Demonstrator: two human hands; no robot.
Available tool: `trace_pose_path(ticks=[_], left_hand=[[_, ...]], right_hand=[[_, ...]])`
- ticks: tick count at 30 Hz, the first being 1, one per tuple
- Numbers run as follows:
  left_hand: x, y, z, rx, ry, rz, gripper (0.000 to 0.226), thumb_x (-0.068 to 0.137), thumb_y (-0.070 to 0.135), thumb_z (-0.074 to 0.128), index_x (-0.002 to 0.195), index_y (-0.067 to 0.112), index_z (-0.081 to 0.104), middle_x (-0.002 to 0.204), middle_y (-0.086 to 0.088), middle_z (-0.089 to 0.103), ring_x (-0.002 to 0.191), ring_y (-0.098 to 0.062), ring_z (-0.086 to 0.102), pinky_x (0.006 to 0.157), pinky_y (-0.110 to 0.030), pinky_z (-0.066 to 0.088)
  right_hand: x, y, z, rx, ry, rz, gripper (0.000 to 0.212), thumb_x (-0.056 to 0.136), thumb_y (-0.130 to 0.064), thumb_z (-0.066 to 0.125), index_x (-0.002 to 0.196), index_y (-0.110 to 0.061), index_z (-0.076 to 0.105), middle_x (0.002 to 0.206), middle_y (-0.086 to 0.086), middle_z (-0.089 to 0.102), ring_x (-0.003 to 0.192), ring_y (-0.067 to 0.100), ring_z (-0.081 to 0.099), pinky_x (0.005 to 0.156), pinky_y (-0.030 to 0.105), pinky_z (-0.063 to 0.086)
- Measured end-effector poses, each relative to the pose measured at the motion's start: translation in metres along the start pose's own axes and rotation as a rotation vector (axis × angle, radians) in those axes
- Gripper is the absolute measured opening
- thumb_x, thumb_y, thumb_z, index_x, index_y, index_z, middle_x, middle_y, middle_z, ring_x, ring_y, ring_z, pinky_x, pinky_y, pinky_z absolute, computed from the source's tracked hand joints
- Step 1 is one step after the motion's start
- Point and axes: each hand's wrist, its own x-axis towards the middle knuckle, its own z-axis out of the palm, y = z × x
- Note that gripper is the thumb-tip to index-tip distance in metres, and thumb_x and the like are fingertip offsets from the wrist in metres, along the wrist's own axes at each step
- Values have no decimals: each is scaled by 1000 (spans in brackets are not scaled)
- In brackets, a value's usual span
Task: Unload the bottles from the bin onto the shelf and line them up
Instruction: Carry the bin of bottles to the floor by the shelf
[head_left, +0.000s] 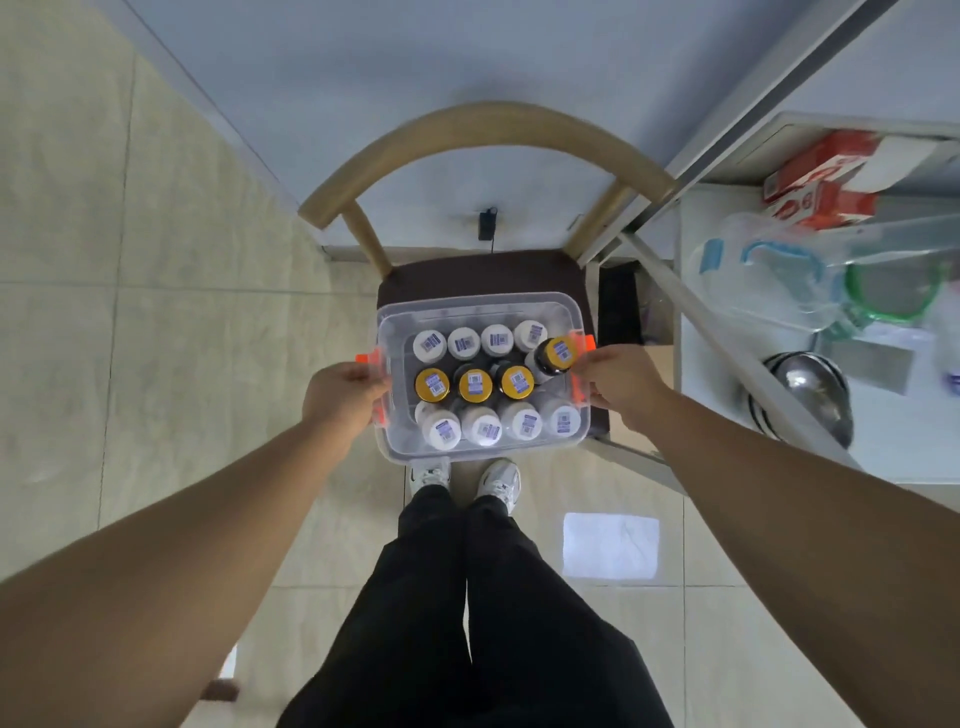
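Bottles (475, 384), white-capped and yellow-capped, are being held in a clear bin (470, 304) over a chair seat (467, 273), its 9 o'clock end being clasped by the left grip (337, 397) and its 3 o'clock end by the right grip (621, 387).

Soft even daylight, faint shadows, a bright floor reflection, wide-angle edge distortion.

The head camera looks almost straight down onto the bin (470, 306).

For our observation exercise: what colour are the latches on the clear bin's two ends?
Orange; the head view shows the latches on the bin clearly.
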Motion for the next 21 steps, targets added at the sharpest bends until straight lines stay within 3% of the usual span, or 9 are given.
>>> trace_pose_path(ticks=[2,5,7,9,11,15,18,21], left_hand=[[-20,20,-14,-22,-18,30,17,84,18,80,77,31,71,65,8,73,60,-12,71,60,-30,60],[-48,50,-36,-59,-49,85,17,81,15,83,77,28,73,63,8,74,60,-15,73,58,-32,62],[-65,67,-49,-74,-65,123,13,81,14,83,80,23,75,61,7,73,58,-15,73,58,-33,62],[-82,82,-63,-73,-74,170,10,82,14,82,85,20,75,58,10,72,52,-7,70,52,-27,60],[-96,96,-76,-71,-88,223,8,84,12,80,86,18,75,53,11,69,46,-3,66,47,-21,56],[-119,122,-97,-75,-160,327,4,86,10,78,87,12,75,54,9,68,47,-4,64,49,-21,56],[-130,137,-106,-47,-196,411,5,86,11,79,86,15,76,59,7,71,52,-6,67,51,-22,57],[-137,149,-108,-7,-242,478,7,86,13,80,91,17,76,74,-3,74,58,-11,70,54,-26,59]], right_hand=[[-26,-3,-12,-11,20,-83,10,83,-2,70,81,-11,72,94,22,71,93,39,70,85,52,59],[-61,-11,-30,-36,64,-175,20,86,-14,71,67,-16,69,89,25,73,79,35,70,81,53,60],[-81,-17,-41,-27,53,-213,19,88,-17,72,71,-10,71,85,24,72,71,28,66,76,45,62],[-100,-23,-51,13,14,-253,18,89,-14,72,82,3,72,77,22,65,65,23,60,63,32,62],[-120,-29,-60,49,5,-287,14,89,-11,71,83,1,72,76,17,64,63,20,60,51,24,58],[-152,-41,-73,122,37,-344,5,89,-7,70,85,-4,72,81,16,69,66,21,66,50,23,56],[-175,-37,-79,138,99,-361,14,88,-3,68,77,-10,72,78,15,71,66,22,68,57,29,60],[-203,-22,-83,197,194,-364,16,87,-2,69,72,-9,72,70,13,69,57,18,67,50,24,57]])
